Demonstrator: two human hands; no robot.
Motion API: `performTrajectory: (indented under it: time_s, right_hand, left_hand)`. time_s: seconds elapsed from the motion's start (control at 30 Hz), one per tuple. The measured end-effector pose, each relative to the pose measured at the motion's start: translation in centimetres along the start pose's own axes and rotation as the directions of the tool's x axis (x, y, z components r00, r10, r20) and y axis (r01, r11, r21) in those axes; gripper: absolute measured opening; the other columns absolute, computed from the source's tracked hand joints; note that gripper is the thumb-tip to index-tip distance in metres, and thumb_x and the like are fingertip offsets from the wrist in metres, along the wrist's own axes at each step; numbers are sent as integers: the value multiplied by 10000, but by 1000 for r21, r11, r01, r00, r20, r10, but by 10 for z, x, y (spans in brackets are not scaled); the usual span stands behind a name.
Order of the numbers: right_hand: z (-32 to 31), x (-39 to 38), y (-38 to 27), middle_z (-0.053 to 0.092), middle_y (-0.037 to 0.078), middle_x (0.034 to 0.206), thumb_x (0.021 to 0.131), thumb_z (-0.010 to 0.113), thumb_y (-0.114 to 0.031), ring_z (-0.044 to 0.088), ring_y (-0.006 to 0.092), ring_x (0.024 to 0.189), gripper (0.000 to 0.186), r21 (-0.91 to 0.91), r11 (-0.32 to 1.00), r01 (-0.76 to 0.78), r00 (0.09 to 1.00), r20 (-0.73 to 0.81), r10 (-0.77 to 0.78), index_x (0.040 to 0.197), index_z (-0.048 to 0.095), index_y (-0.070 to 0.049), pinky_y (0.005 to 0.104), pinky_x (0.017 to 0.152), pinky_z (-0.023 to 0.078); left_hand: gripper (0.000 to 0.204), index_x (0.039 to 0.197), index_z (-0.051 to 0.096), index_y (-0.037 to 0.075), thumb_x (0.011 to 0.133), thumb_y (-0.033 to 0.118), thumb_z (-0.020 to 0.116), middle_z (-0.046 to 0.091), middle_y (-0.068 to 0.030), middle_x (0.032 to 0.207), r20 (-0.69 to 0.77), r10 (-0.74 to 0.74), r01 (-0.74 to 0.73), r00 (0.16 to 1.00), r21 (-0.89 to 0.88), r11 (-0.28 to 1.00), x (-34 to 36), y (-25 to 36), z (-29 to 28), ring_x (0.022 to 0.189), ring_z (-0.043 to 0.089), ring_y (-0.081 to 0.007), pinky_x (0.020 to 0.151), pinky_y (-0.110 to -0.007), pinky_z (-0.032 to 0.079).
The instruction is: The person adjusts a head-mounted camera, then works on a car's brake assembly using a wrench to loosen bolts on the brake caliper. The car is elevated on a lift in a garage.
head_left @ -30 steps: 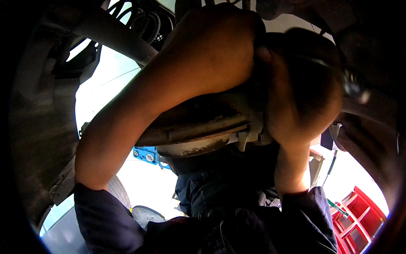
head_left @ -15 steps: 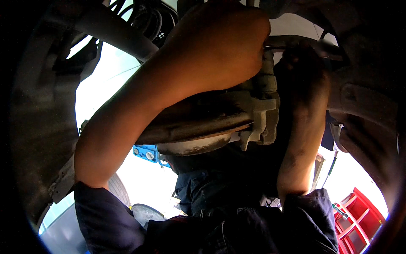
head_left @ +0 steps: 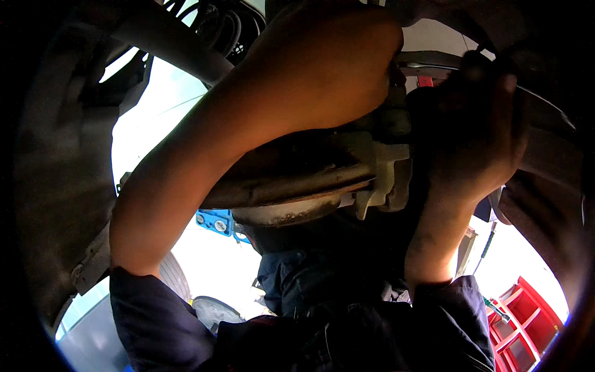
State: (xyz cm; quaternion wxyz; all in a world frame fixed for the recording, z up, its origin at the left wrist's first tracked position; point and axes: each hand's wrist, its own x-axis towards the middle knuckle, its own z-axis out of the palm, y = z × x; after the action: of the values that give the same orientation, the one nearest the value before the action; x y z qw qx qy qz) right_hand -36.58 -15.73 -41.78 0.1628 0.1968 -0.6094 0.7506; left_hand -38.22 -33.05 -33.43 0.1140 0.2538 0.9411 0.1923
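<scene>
My left hand (head_left: 356, 53) is closed in a fist above the brake disc (head_left: 291, 186), back toward me; its fingers and what they grip are hidden. At the upper right my right hand (head_left: 474, 133) is in deep shadow, its fingers seemingly curled around a long, thin, shiny metal bar (head_left: 427, 65). The bar shows on both sides of that hand; its kind is unclear. Between the hands are the brake caliper (head_left: 392, 167) and a ribbed part (head_left: 395, 118) above it. A small red piece (head_left: 425, 81) shows beneath the bar.
The dark wheel arch lining (head_left: 545, 167) curves close around both arms. A suspension arm (head_left: 180, 46) crosses at the upper left beside black coils (head_left: 226, 31). Below are a blue case (head_left: 214, 221), a tyre (head_left: 175, 276) and a red slotted rack (head_left: 524, 325).
My right hand has moved right, away from the caliper, and its wrist has bent. More of the shiny bar now shows. My left hand has shifted slightly right.
</scene>
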Motion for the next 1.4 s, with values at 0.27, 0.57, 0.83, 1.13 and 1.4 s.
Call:
performTrajectory:
  time_s: [0.27, 0.57, 0.83, 1.13, 1.4]
  right_hand:
    - [-18, -6, 33, 642, 81, 889, 915, 571, -99, 580, 170, 757, 95, 591, 686, -423, 831, -48, 554, 958, 617, -28, 292, 676, 465]
    - [-18, -9, 36, 647, 128, 994, 919, 566, -85, 613, 188, 841, 136, 721, 565, -401, 793, -35, 608, 1026, 587, -3, 279, 748, 500]
    - [-5, -14, 24, 666, 135, 947, 917, 573, -87, 625, 218, 807, 154, 495, 787, -369, 864, -130, 487, 1034, 610, 5, 274, 710, 488]
    - [-20, 8, 23, 668, 83, 889, 896, 653, -105, 628, 154, 805, 96, -803, 209, 558, 756, 388, -527, 944, 630, -25, 258, 718, 481]
    - [-23, 1, 25, 674, 83, 783, 765, 598, 30, 634, 240, 701, 277, -878, 314, 360, 878, 205, -432, 1025, 637, -56, 337, 621, 494]
  left_hand:
    - [182, 929, 633, -32, 845, 101, 542, 647, -237, 937, 34, -11, 12, 999, -55, 998, 1, -2, -3, 926, 634, -336, 849, -437, 492]
    - [199, 963, 631, -34, 845, 97, 540, 645, -235, 939, -124, 33, -32, 992, 5, 999, 8, -9, 16, 933, 631, -345, 850, -439, 491]
    - [218, 994, 629, -35, 844, 94, 538, 643, -233, 941, -150, 25, -22, 988, 20, 1000, 7, -7, 18, 939, 628, -353, 851, -441, 490]
    - [269, 1059, 611, -46, 836, 73, 520, 618, -244, 1029, -59, -148, 147, 987, -13, 989, 9, 17, 4, 1002, 608, -356, 876, -430, 483]
    - [248, 1027, 625, -56, 858, 82, 508, 651, -243, 952, -65, 5, -11, 998, -82, 997, 17, -17, 17, 929, 643, -350, 886, -427, 496]
